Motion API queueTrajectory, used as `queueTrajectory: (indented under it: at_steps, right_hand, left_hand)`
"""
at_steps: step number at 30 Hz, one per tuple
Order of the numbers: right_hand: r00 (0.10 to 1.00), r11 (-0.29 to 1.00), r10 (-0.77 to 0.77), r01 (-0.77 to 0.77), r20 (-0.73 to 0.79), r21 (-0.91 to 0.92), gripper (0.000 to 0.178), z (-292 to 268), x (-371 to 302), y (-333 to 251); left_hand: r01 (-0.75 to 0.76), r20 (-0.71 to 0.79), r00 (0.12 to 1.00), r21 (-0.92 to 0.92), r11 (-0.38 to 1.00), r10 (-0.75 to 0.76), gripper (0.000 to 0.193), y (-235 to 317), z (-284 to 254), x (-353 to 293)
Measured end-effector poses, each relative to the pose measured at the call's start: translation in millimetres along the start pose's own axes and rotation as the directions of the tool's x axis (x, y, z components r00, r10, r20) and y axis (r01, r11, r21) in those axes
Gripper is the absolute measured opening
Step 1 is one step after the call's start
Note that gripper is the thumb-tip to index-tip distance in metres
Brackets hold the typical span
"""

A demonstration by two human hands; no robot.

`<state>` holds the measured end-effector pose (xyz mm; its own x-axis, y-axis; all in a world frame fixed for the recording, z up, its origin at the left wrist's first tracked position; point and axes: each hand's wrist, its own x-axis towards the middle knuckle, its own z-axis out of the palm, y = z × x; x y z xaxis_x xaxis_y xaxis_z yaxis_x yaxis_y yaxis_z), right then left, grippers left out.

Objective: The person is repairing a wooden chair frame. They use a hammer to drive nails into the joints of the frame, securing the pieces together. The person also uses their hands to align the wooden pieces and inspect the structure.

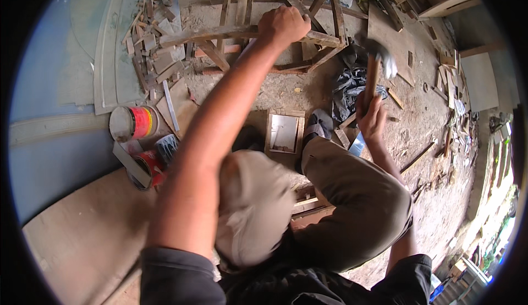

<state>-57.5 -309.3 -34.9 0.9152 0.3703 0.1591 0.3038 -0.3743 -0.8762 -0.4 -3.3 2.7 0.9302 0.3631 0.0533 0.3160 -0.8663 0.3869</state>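
Stretched out ahead, my left hand (283,25) is closed around the near rail of a weathered wooden frame (220,33), which has several slanted legs and crosspieces and stands on the floor. What lies inside that fist is hidden. My right hand (371,113), to the right of my knees, grips a hammer (373,77) by its wooden handle. The hammer is raised with its head up and away from me, blurred by motion, and apart from the frame. Between my feet is a small rectangular wooden frame (303,132) with a pale panel inside.
Scrap wood (159,46) is heaped at the far left. Nearer on that side are an open paint can (124,123) and a red can (151,167). A black plastic bag (349,88) lies beside my right hand. Offcuts (418,156) litter the floor on the right.
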Motion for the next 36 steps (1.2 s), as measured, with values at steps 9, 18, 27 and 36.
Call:
queueTrajectory:
  at_steps: [9, 18, 27, 36]
  right_hand:
    - [0.916, 0.919, 0.369, -0.333, 0.159, -0.211, 0.047, 19.9, -103.5, 94.7]
    - [0.836, 0.918, 0.397, -0.357, 0.379, -0.176, 0.041, 14.6, -61.3, 84.8]
    - [0.847, 0.948, 0.272, -0.317, 0.457, 0.024, 0.049, 24.3, -49.4, 104.0]
    - [0.776, 0.892, 0.382, -0.168, 0.502, -0.419, 0.029, 62.0, 12.4, 23.5]
  left_hand:
    - [-0.931, -0.405, 0.308, 0.057, 0.36, 0.861, 0.017, -55.7, -2.2, -72.9]
    - [-0.562, 0.03, 0.827, 0.033, 0.827, 0.561, 0.078, -124.9, 171.2, -60.8]
    - [-0.083, -0.282, 0.957, -0.476, 0.876, -0.063, 0.075, -49.9, 266.9, -40.5]
    - [-0.184, -0.476, 0.878, -0.419, 0.889, -0.043, 0.048, -46.7, 285.7, -42.3]
